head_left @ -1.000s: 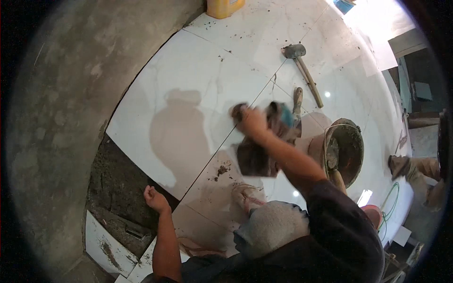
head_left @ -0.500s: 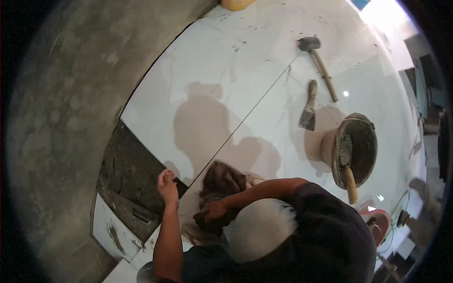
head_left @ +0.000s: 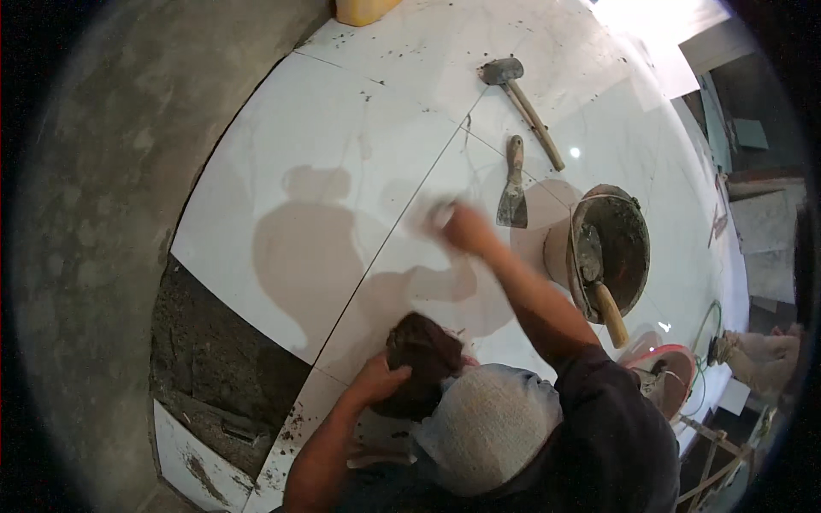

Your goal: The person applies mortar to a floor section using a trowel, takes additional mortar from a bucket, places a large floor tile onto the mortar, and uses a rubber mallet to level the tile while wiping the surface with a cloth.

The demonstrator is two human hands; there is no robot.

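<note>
My left hand [head_left: 380,378] closes on the edge of a bunched, dark brown cloth-like thing [head_left: 423,350] low in the middle, its thumb lying over it. Stretched out over the white floor tiles [head_left: 410,154] is my right hand [head_left: 462,227], left of the bucket. Motion smears its fingers, and a pale spot shows at their tips; whether they hold anything I cannot tell. A pale, rounded, fabric-covered shape [head_left: 487,432] between my arms hides part of the cloth's lower side.
Beyond my right hand lie a putty knife [head_left: 513,184] and a mallet [head_left: 526,111]. A trowel [head_left: 607,303] rests in the mortar-stained bucket [head_left: 641,248], near a red-rimmed basin [head_left: 684,368]. An untiled dark patch [head_left: 214,342] borders the concrete wall [head_left: 111,171]; a yellow container [head_left: 363,10] stands far off.
My right hand has left the brown cloth and swung up and away over the tiles. My left hand has come from beside the untiled patch and taken hold of the cloth. The view has shifted.
</note>
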